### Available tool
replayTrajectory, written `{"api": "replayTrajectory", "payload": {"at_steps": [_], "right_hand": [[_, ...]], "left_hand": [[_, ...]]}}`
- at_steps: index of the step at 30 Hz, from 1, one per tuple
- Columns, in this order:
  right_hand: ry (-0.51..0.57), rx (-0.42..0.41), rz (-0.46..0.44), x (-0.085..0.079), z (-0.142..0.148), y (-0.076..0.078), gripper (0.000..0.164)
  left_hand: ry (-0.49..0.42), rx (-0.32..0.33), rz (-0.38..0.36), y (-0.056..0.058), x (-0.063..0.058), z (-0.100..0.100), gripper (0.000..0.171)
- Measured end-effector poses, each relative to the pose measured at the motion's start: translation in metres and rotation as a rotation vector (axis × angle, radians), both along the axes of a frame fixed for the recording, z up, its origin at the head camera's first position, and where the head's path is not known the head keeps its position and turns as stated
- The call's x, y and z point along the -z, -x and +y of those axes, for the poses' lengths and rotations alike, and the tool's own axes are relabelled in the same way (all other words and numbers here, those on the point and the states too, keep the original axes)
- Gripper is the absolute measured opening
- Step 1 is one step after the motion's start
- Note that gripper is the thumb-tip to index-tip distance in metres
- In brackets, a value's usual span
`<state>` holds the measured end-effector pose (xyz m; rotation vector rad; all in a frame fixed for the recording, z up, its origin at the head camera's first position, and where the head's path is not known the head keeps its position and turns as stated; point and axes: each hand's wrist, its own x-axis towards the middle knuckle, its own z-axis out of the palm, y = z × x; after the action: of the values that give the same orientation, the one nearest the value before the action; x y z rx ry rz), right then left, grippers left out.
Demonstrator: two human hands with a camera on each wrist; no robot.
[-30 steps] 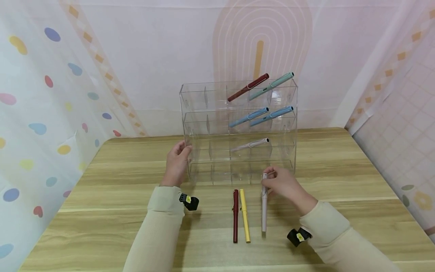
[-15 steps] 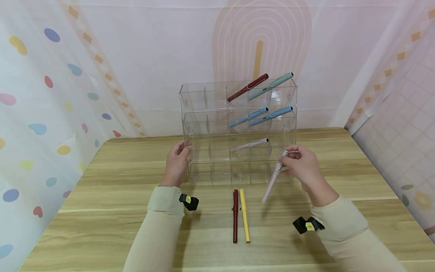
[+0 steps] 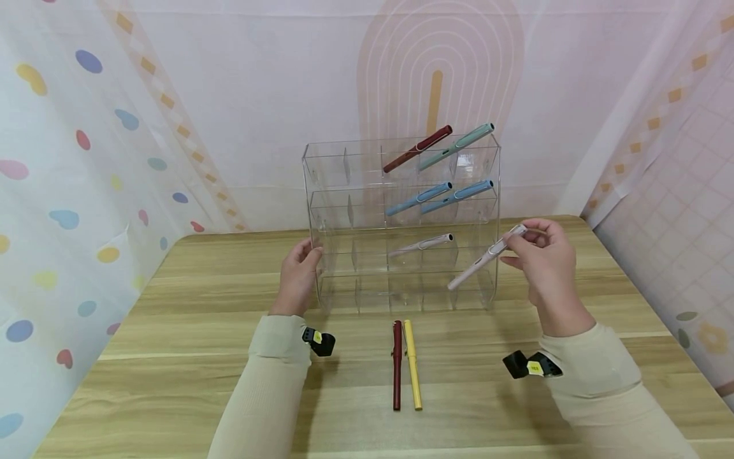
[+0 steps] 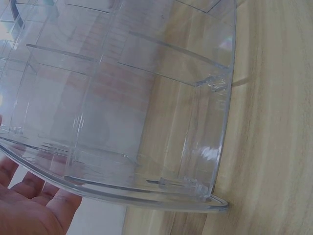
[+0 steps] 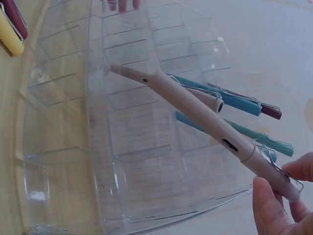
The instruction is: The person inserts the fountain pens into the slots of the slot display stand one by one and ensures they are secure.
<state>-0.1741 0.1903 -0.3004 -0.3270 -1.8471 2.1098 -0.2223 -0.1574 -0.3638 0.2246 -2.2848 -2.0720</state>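
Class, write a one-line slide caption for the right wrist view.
A right hand pinches a pale pen by its cap near a clear rack holding other pens.

One pen (image 3: 486,258) is pale pink — the table (image 3: 189,344) wood-grained.

Rack (image 3: 367,252) stands on tabletop (image 3: 189,357), towards rear edge; loose pens (image 3: 397,370), two, lie before its middle; racked pens (image 3: 418,149): two in top tier, two in second, one in third; left hand (image 3: 300,271) at its left side; right hand (image 3: 547,264), holding another pen (image 3: 479,264), at its right
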Motion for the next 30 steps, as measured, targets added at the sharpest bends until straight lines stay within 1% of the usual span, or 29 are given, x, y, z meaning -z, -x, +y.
{"api": "replayTrajectory", "payload": {"at_steps": [5, 9, 13, 19, 27, 30], "right_hand": [[0.101, 0.086, 0.079, -0.004, -0.001, 0.001, 0.029], [0.140, 0.128, 0.138, -0.007, -0.001, 0.002, 0.029], [0.170, 0.163, 0.174, -0.008, -0.003, 0.004, 0.030], [0.182, 0.198, 0.188, -0.005, -0.007, 0.009, 0.030], [0.197, 0.215, 0.181, 0.005, -0.017, 0.019, 0.030], [0.186, 0.220, 0.175, 0.010, -0.023, 0.021, 0.030]], "left_hand": [[0.007, -0.003, 0.002, -0.001, -0.001, 0.001, 0.044], [0.014, -0.004, 0.000, -0.001, -0.001, 0.001, 0.044], [0.021, -0.005, -0.005, 0.000, 0.000, 0.000, 0.045], [0.032, -0.006, -0.015, 0.000, 0.000, 0.000, 0.046], [0.040, -0.006, -0.021, 0.001, 0.000, 0.000, 0.046], [0.040, -0.006, -0.023, 0.001, 0.000, 0.000, 0.046]]}}
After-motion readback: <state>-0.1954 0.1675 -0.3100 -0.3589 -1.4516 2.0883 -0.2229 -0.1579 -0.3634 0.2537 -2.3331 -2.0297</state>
